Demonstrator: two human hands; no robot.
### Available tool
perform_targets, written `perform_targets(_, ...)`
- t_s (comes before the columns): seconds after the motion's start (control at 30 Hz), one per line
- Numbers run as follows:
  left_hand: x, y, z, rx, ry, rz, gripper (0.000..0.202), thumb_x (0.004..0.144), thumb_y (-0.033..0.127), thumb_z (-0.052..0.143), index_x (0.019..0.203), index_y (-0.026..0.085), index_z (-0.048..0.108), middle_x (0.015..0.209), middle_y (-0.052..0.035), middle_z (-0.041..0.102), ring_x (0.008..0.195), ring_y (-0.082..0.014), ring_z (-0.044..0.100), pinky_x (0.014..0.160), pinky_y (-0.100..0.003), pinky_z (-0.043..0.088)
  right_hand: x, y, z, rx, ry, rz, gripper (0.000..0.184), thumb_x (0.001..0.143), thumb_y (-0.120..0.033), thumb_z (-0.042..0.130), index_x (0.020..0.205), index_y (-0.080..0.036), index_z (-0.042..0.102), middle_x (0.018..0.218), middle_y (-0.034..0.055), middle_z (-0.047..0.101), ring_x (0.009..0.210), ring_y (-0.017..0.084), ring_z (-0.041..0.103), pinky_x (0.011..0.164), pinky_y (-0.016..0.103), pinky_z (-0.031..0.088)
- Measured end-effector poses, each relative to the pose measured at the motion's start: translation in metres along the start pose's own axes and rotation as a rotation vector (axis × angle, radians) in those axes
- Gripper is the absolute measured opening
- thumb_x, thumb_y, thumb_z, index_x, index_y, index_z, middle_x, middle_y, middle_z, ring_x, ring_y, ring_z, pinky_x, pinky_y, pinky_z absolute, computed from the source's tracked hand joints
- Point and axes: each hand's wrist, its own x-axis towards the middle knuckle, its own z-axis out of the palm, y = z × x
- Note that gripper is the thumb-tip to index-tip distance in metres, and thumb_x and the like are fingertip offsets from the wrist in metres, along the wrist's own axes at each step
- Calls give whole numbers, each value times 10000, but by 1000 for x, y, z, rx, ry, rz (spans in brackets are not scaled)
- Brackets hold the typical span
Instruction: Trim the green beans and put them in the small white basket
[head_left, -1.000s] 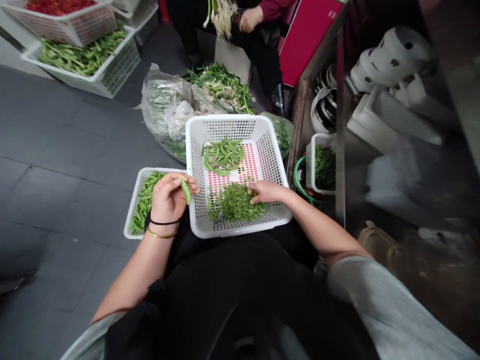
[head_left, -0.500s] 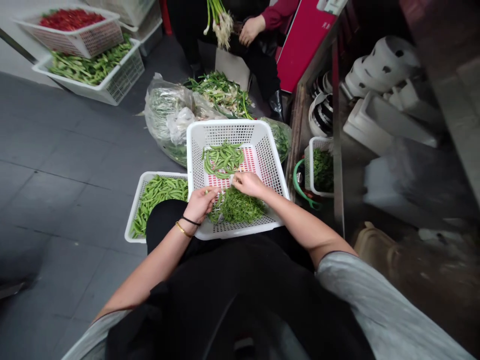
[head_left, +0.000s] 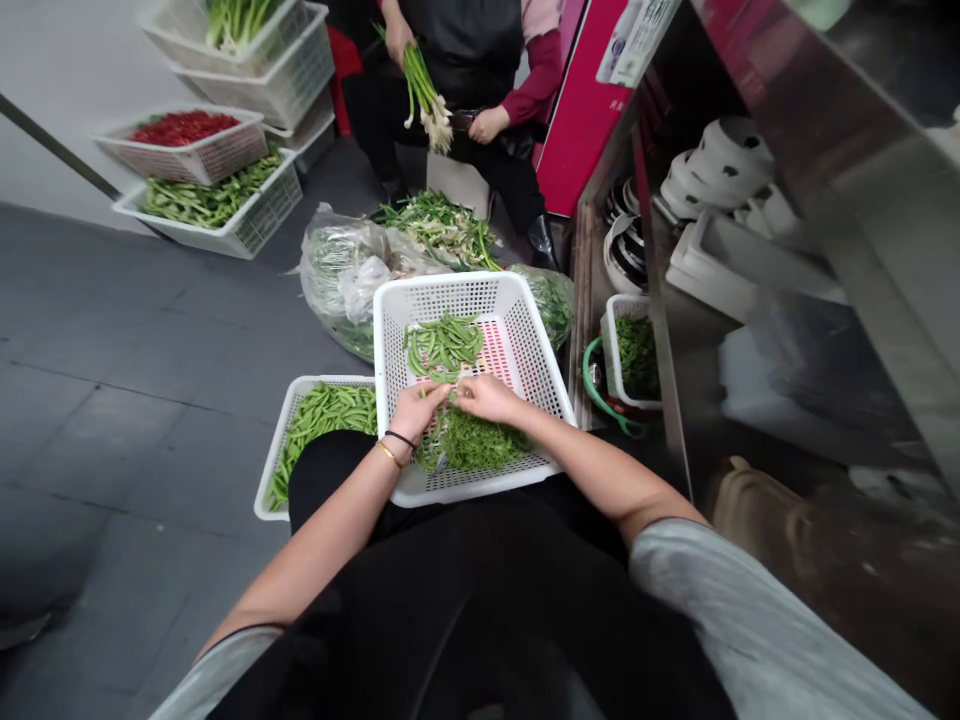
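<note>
A white perforated basket (head_left: 540, 330) rests on my lap. Whole green pea pods (head_left: 442, 343) lie at its far end and a heap of thin green trimmings (head_left: 472, 447) at its near end. My left hand (head_left: 417, 410) and my right hand (head_left: 486, 397) meet over the middle of the basket, fingers pinched together on a pea pod between them; the pod itself is mostly hidden. A lower white basket of pea pods (head_left: 322, 418) sits on the floor by my left knee.
A person in a dark apron (head_left: 480, 60) sits opposite holding scallions (head_left: 424, 95). Plastic bags of greens (head_left: 345, 270) lie on the floor. Stacked baskets (head_left: 225, 205) hold green beans and red chillies. A metal shelf (head_left: 675, 300) with dishes stands right.
My left hand came from the floor basket side, where it held a pod, to the middle of the lap basket. My right hand left the trimmings and met it. The view tilted up.
</note>
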Motion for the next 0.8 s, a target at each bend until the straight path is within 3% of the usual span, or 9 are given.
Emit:
perform_targets(0.1, -7, 2, -3, -9, -189, -19, 320, 617, 410, 771, 653, 124, 631, 351, 81, 341, 311, -24, 228, 333, -172, 120, -24, -5, -11, 191, 12, -175, 236, 856, -367, 536, 777, -162, 623, 665, -12, 605, 602, 96, 518, 580, 195, 316)
perform_targets(0.23, -23, 19, -20, -4, -532, -170, 352, 681, 443, 725, 739, 100, 671, 438, 35, 436, 332, -6, 206, 339, -162, 96, -37, -5, -31, 311, 79, -285, 223, 897, -304, 473, 792, -157, 604, 686, -13, 580, 621, 87, 491, 606, 191, 310)
perform_targets(0.33, -32, 29, -24, 8, -618, -235, 355, 684, 432, 727, 724, 83, 677, 413, 46, 384, 332, -1, 189, 338, -154, 87, -41, -11, -37, 275, 51, -450, 242, 909, -275, 442, 763, -169, 603, 703, -10, 590, 632, 93, 490, 612, 197, 308)
perform_targets(0.4, -36, 30, -17, -34, -587, -268, 350, 668, 420, 742, 704, 80, 665, 404, 55, 365, 329, 4, 174, 334, -149, 75, -43, -18, -35, 178, 99, -436, 277, 910, -272, 423, 722, -170, 599, 694, -1, 599, 622, 101, 485, 594, 209, 292)
perform_targets(0.5, -39, 24, -2, -202, -412, -251, 347, 628, 409, 769, 648, 103, 607, 391, 80, 329, 323, 6, 164, 325, -140, 81, -48, -24, -29, 7, 273, -279, 300, 906, -282, 408, 705, -159, 594, 672, 26, 607, 602, 119, 479, 574, 235, 273)
perform_targets(0.57, -38, 21, 2, -285, -281, -190, 351, 608, 401, 780, 641, 115, 580, 375, 103, 278, 319, 0, 166, 320, -135, 98, -54, -19, -29, -20, 357, -210, 322, 915, -290, 387, 712, -152, 596, 673, 37, 609, 602, 123, 486, 583, 241, 287)
perform_targets(0.67, -35, 21, -4, -290, -83, -36, 329, 602, 362, 789, 653, 122, 569, 375, 104, 299, 318, -8, 201, 320, -141, 121, -64, 0, -40, 50, 375, -101, 330, 922, -285, 377, 718, -157, 604, 670, 29, 605, 600, 120, 500, 600, 234, 324)
perform_targets(0.73, -34, 22, -9, -252, -6, 57, 306, 615, 331, 786, 641, 129, 557, 377, 98, 323, 321, -13, 227, 325, -150, 135, -67, 7, -48, 96, 353, -52, 255, 902, -316, 430, 872, -158, 628, 778, 39, 635, 659, 133, 536, 631, 235, 358)
perform_targets(0.8, -35, 23, -11, -199, 2, 120, 279, 639, 323, 772, 646, 133, 567, 383, 90, 347, 326, -19, 244, 332, -161, 146, -66, 2, -49, 105, 301, -79, 353, 874, -391, 493, 1133, -163, 565, 963, 69, 641, 765, 159, 567, 672, 251, 388)
